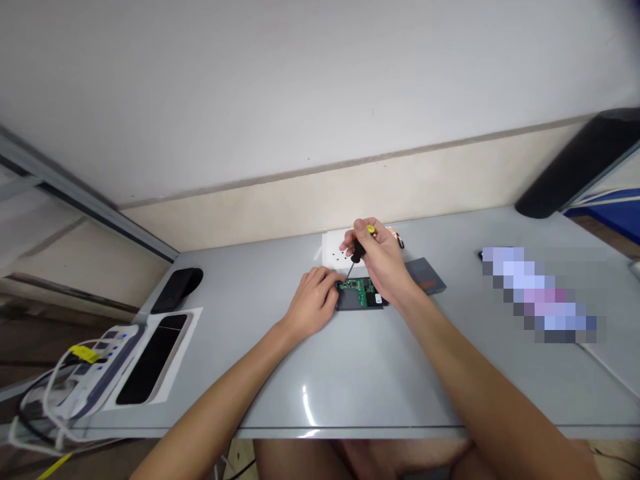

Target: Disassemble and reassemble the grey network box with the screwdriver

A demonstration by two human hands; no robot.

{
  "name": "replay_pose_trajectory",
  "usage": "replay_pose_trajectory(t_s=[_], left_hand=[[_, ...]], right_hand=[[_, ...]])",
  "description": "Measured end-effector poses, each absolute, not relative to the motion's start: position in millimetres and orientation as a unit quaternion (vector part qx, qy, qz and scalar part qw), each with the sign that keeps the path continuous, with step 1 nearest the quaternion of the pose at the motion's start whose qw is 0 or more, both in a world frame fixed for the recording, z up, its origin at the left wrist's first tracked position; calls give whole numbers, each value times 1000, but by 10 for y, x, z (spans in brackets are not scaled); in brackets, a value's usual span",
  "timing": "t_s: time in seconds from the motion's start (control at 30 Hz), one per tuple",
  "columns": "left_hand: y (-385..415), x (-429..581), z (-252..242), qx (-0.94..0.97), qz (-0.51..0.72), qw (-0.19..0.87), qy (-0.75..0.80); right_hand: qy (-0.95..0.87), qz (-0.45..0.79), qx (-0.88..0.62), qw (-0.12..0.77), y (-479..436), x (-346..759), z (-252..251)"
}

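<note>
Green circuit board (358, 291), frame centre, lying on grey table (350, 373): my left hand (311, 305) rests curled against its left edge. My right hand (381, 260) grips a small screwdriver (356, 255), tip down on the board.

The near middle of the table (380, 373) is lying open between the two forearms, leaving a free path up to the board (357, 292). The left hand (313, 303) is crowding the board's left edge, and the right hand (383, 260), gripping the screwdriver (358, 252), is blocking it from above and from the right. A grey cover (425, 275) is sitting just right of that hand, and a white sheet (334, 248) is lying just beyond. At the left edge a pouch (177, 288), a phone (153, 357) and a power strip (100, 367) are filling the room, well apart from the left hand, with bare table stretching between.
</note>
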State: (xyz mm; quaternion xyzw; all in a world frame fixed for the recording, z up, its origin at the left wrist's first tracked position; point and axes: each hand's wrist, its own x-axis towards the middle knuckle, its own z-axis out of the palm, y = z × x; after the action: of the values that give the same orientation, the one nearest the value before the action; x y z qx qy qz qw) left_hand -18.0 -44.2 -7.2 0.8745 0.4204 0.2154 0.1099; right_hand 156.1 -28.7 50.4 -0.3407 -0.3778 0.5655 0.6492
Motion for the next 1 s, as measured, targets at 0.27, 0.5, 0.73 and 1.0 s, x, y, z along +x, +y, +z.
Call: replay_pose_trajectory(t_s=[0.27,0.5,0.73,1.0], left_hand=[[-436,-183,-73,870,217,125,424],[-440,-179,-66,872,221,117,420],[-435,-185,-71,875,222,111,415],[-433,-187,-84,878,227,107,408]], right_hand=[[-414,524,-344,660,-263,1539,477],[-408,569,-337,630,-326,1597,550],[-472,505,-356,630,-317,1558,484],[-547,378,-417,620,-284,1518,392]])
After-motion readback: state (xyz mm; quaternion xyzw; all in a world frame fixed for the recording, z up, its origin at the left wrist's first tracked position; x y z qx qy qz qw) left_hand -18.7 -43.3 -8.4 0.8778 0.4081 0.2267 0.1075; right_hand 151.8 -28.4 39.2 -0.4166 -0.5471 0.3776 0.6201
